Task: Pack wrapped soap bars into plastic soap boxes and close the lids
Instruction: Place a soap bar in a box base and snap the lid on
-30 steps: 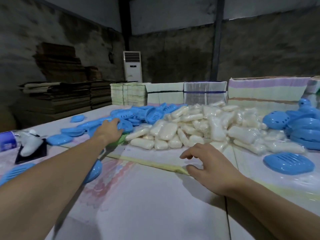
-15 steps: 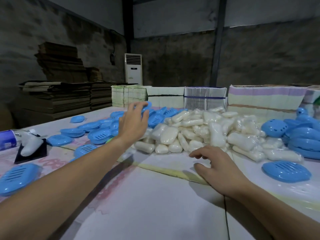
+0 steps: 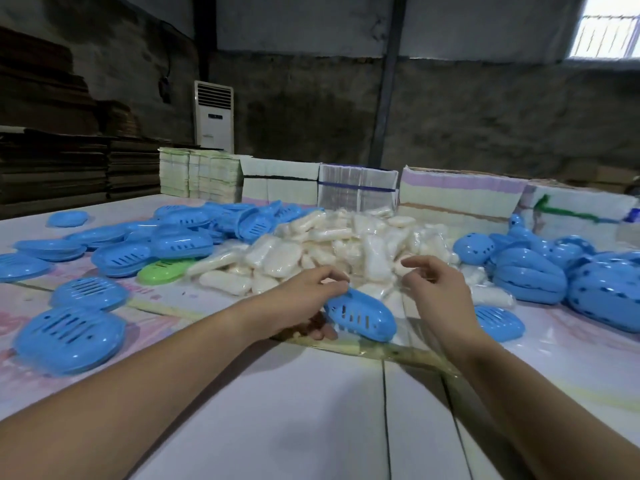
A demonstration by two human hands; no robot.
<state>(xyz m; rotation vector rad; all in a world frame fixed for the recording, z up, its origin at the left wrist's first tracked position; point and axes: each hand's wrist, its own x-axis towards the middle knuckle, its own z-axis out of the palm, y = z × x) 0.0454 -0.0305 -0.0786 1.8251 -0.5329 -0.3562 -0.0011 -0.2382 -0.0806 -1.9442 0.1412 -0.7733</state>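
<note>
My left hand (image 3: 304, 299) grips a blue plastic soap box (image 3: 360, 315) by its left end, just in front of the heap of wrapped white soap bars (image 3: 346, 251). The box's slotted side faces me. My right hand (image 3: 440, 289) hovers to the right of the box with fingers loosely curled over the near edge of the heap; whether it pinches a bar's wrapper I cannot tell. Several more blue soap boxes (image 3: 180, 240) lie spread at the left, and closed blue boxes (image 3: 530, 275) are piled at the right.
A single green box (image 3: 166, 270) lies by the heap's left edge. A blue lid (image 3: 498, 322) lies right of my right wrist. Stacked paper bundles and cartons (image 3: 356, 190) line the table's far edge. Flat cardboard piles (image 3: 69, 164) and a white standing air conditioner (image 3: 213, 116) stand behind.
My left hand came back from the blue boxes at the left, now holding one in front of the soap heap. My right hand lifted off the table toward the heap.
</note>
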